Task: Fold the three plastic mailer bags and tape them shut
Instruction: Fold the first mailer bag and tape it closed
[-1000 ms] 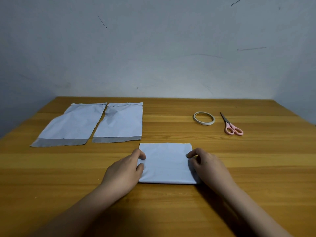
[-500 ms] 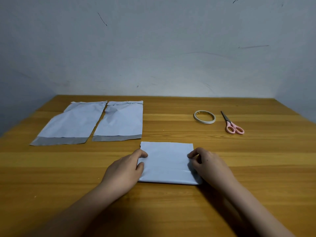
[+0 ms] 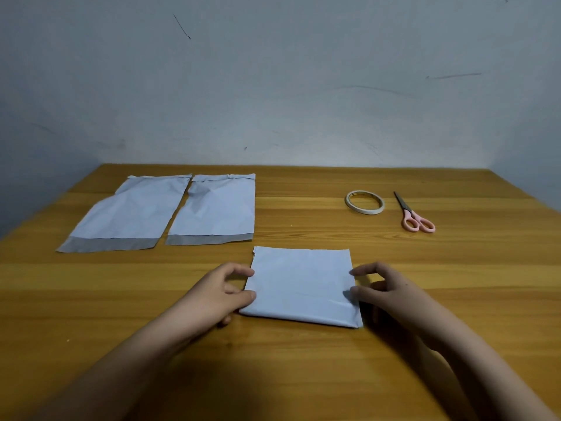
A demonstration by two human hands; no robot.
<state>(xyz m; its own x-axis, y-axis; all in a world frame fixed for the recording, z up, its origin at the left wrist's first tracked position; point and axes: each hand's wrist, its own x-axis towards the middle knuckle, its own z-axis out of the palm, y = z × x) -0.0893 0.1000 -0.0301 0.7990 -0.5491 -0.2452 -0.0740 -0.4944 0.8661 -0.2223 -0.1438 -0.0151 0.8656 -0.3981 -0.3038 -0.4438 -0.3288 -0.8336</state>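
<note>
A folded pale blue mailer bag (image 3: 302, 287) lies flat on the wooden table (image 3: 425, 299) in front of me. My left hand (image 3: 217, 294) sits at its left edge, thumb tip on the bag and index fingertip at the edge. At the right edge my right hand (image 3: 384, 291) mirrors it, thumb tip resting on the bag. The fingers of both hands are loosely curled and I see none wrapped round the bag. Two unfolded mailer bags, one (image 3: 121, 214) at far left and one (image 3: 215, 209) beside it, lie flat with grey strips toward me.
A roll of tape (image 3: 364, 202) lies at the back right, with pink-handled scissors (image 3: 413, 214) just right of it. A grey wall stands behind the table's far edge. Bare wood shows in front of the folded bag.
Both hands have slid outward off the folded bag; their fingertips now sit at its side edges instead of on top. The bag has stayed in place.
</note>
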